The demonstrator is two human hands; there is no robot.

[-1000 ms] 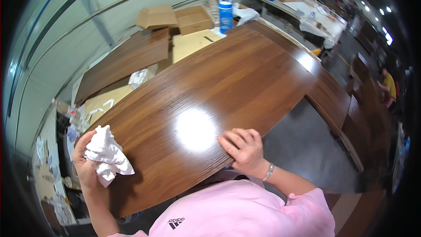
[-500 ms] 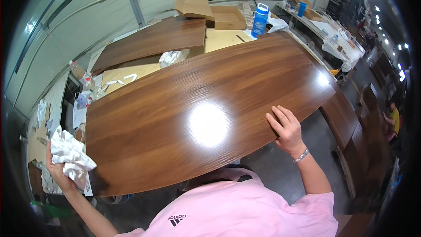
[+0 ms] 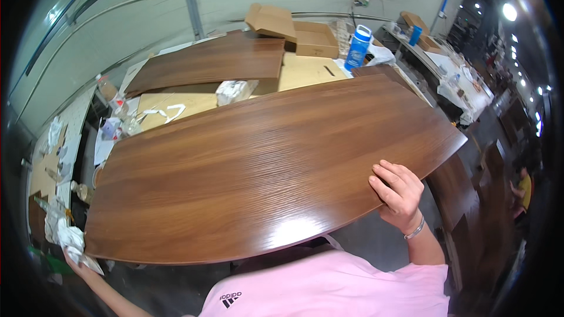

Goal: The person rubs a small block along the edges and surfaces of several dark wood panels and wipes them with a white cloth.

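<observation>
Left hand clutches a crumpled white cloth at the near-left corner of the wood-grain panel; the right hand grips its near edge, toward the right. No smears show, but how much wiping is left cannot be told. Beyond, a second brown panel lies on the table.

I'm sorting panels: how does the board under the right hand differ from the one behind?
The near board looks larger; the back board looks smaller, but is farther off. The right hand is on the near board's edge; no hand touches the back board. The near board shines brightly near its front edge; the back board looks duller. Both are brown with wood grain.
</observation>
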